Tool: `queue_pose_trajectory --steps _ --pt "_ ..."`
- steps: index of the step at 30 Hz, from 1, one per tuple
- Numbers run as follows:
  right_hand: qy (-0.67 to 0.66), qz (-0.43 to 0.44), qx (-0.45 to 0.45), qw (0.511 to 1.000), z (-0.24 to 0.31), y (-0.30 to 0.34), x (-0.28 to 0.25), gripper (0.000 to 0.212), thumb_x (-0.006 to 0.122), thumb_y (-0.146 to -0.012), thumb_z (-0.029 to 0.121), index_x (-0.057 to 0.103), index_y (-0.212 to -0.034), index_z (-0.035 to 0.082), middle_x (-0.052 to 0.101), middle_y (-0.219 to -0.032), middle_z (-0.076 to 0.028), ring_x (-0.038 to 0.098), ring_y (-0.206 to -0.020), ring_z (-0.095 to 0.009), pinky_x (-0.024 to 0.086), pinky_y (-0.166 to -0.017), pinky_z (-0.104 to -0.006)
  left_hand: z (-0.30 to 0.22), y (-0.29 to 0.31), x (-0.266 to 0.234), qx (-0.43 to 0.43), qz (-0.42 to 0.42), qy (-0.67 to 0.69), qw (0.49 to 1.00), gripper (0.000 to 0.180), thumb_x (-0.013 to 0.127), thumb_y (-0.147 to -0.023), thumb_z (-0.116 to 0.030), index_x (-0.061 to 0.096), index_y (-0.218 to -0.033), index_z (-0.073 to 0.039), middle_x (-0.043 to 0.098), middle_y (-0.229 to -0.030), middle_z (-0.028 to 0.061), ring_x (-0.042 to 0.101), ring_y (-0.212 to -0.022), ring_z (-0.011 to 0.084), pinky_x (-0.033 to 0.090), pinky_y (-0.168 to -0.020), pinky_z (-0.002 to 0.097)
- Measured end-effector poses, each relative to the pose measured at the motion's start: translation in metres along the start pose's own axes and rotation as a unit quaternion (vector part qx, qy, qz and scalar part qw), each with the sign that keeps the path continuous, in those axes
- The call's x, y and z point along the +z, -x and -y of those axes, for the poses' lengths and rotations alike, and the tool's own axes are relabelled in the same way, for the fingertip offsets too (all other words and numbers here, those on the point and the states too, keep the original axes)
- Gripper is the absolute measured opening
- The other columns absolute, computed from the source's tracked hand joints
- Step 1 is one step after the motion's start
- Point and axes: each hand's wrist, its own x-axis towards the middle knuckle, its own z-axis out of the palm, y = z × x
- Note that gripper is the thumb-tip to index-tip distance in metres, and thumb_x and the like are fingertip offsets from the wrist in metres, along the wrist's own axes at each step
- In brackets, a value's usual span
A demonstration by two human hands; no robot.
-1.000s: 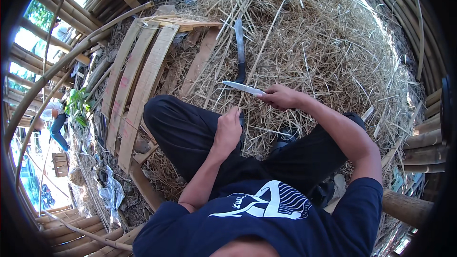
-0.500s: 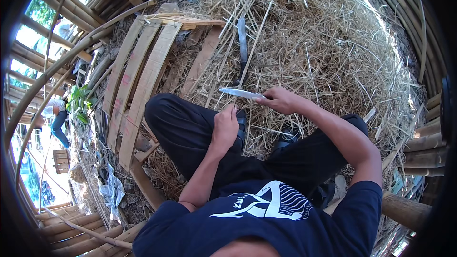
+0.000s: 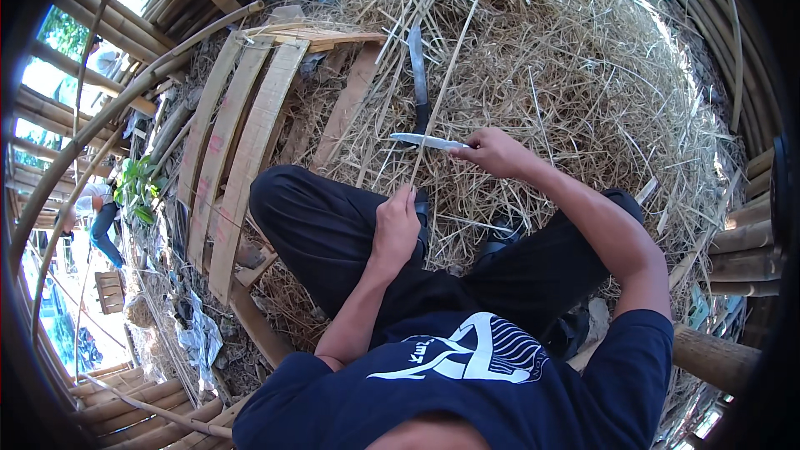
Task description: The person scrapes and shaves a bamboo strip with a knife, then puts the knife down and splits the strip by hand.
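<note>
My left hand (image 3: pixel 395 229) is closed on the near end of a long, thin bamboo strip (image 3: pixel 457 50), which runs away from me over the shavings. My right hand (image 3: pixel 500 152) grips a knife (image 3: pixel 429 142); its handle is mostly hidden in the fingers. The pale blade points left and crosses the strip a short way beyond my left hand. Farther off, a machete (image 3: pixel 417 67) with a dark handle lies on the shavings, its lower end partly behind the knife.
Bamboo shavings (image 3: pixel 575 75) cover the ground ahead. A slatted wooden crate (image 3: pixel 267 112) lies to the left, and a bamboo pole (image 3: pixel 717 358) is at the right. Bamboo walls stand around. Beyond the left opening is another person (image 3: pixel 104 221).
My right hand has moved the knife slightly farther away from me along the strip. My left hand stays near my knee, still gripping the strip's end.
</note>
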Motion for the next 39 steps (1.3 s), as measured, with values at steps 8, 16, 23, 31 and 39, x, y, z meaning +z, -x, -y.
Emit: queue_pose_trajectory --steps 8,16,23,31,39 --pt "0.011 0.012 -0.005 1.000 -0.014 -0.006 0.009 0.056 0.049 -0.092 0.052 0.062 -0.080 -0.001 0.056 -0.059 -0.015 0.058 -0.057 -0.029 0.046 -0.058 -0.0441 -0.001 0.004 -0.001 -0.029 0.010 -0.008 1.000 0.013 0.049 -0.093 -0.006 0.056 -0.093 0.005 0.059 -0.078 0.0261 0.059 -0.077 0.0437 0.044 -0.061 0.0448" --pt "0.054 -0.093 -0.038 0.994 0.001 0.003 0.011 0.052 0.051 -0.093 0.046 0.060 -0.075 -0.001 0.052 -0.055 -0.015 0.053 -0.051 -0.031 0.043 -0.054 -0.0441 -0.005 -0.001 -0.005 -0.021 0.010 -0.017 1.000 0.013 0.048 -0.093 -0.005 0.055 -0.092 0.005 0.059 -0.076 0.0260 0.058 -0.075 0.0438 0.043 -0.060 0.0453" --pt "0.072 -0.084 -0.047 0.993 -0.011 -0.004 0.012 0.053 0.050 -0.094 0.045 0.062 -0.073 -0.001 0.056 -0.059 -0.018 0.056 -0.056 -0.036 0.044 -0.058 -0.0454 0.001 0.003 -0.001 -0.014 0.016 -0.015 1.000 0.013 0.048 -0.094 -0.005 0.056 -0.092 0.005 0.058 -0.075 0.0259 0.058 -0.073 0.0435 0.043 -0.059 0.0453" --pt "0.214 -0.223 -0.118 0.944 -0.001 0.001 0.014 0.048 0.051 -0.094 0.042 0.062 -0.074 0.000 0.056 -0.054 -0.017 0.058 -0.053 -0.032 0.044 -0.052 -0.0434 -0.003 0.006 -0.005 -0.032 0.018 -0.008 0.999 0.012 0.048 -0.093 -0.005 0.056 -0.093 0.005 0.058 -0.074 0.0259 0.059 -0.073 0.0434 0.043 -0.059 0.0456" --pt "0.030 0.010 0.012 0.999 -0.015 -0.006 -0.003 0.063 0.047 -0.092 0.054 0.065 -0.078 -0.005 0.060 -0.062 -0.020 0.059 -0.059 -0.036 0.046 -0.061 -0.0455 0.004 0.012 -0.001 0.005 0.008 -0.002 1.000 0.014 0.048 -0.094 -0.006 0.056 -0.091 0.005 0.058 -0.074 0.0260 0.058 -0.071 0.0430 0.043 -0.058 0.0436"
